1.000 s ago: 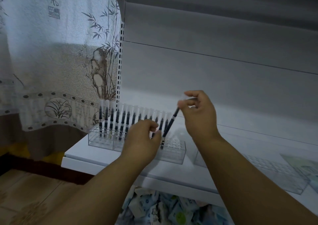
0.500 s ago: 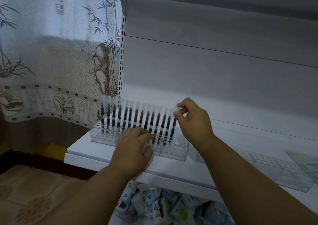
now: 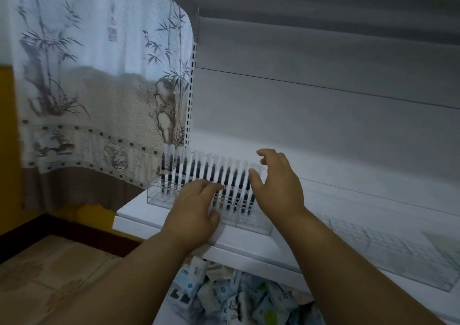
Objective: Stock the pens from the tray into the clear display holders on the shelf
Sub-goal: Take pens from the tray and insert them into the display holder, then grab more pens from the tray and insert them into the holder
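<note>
A row of pens with dark barrels and frosted white caps stands upright, leaning slightly, in a clear display holder at the left end of the white shelf. Their tips sit in the holder's grid of holes. A second clear holder lies farther right on the same shelf.

Shop: slotted retail shelf, pen display holder.
</note>
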Motion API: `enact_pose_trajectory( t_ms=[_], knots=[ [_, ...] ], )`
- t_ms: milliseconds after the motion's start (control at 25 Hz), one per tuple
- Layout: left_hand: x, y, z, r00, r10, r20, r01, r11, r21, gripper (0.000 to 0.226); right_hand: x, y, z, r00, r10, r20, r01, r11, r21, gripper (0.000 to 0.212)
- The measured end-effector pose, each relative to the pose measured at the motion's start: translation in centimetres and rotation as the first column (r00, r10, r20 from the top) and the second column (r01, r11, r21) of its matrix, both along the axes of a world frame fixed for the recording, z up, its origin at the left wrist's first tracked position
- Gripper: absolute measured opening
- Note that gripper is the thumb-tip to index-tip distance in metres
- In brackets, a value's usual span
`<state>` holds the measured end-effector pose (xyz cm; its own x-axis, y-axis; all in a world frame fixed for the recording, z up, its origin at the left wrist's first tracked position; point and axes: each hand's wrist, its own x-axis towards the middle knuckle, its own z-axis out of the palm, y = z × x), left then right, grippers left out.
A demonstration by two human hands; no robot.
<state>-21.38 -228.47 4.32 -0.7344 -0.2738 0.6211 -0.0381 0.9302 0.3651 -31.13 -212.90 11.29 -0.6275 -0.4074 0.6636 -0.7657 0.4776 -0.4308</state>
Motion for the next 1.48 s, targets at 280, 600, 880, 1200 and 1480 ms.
enact_pose_trajectory(
  t_ms=[280, 600, 880, 1200, 1480],
  knots=[
    [13.9, -1.6, -0.3, 0.888, 0.447, -0.105, -0.447, 0.894, 0.024, 0.039, 10.3, -7.9, -1.8, 0.897, 0.438, -0.059, -0.440, 0.898, -0.012, 0.028],
    [31.5, -4.0, -11.2, 0.588, 0.803, 0.097, -0.807, 0.578, 0.120, 0.035, 23.7, -19.1, -15.3, 0.623, 0.750, 0.222, -0.781, 0.614, 0.117, 0.028],
    [36.1, -8.1, -27.0, 0.536, 0.747, 0.394, -0.842, 0.439, 0.313, 0.035, 27.8, -26.5, -33.8, 0.580, 0.633, 0.513, -0.813, 0.416, 0.407, 0.030],
    [35.2, -13.9, -43.4, 0.520, 0.551, 0.653, -0.853, 0.292, 0.432, 0.026, 27.6, -30.2, -51.1, 0.594, 0.370, 0.714, -0.804, 0.268, 0.530, 0.022],
    [31.8, -18.4, -56.1, 0.305, 0.335, 0.891, -0.948, 0.024, 0.316, 0.050, 25.9, -31.4, -60.7, 0.574, 0.238, 0.783, -0.816, 0.250, 0.521, 0.017]
  ],
)
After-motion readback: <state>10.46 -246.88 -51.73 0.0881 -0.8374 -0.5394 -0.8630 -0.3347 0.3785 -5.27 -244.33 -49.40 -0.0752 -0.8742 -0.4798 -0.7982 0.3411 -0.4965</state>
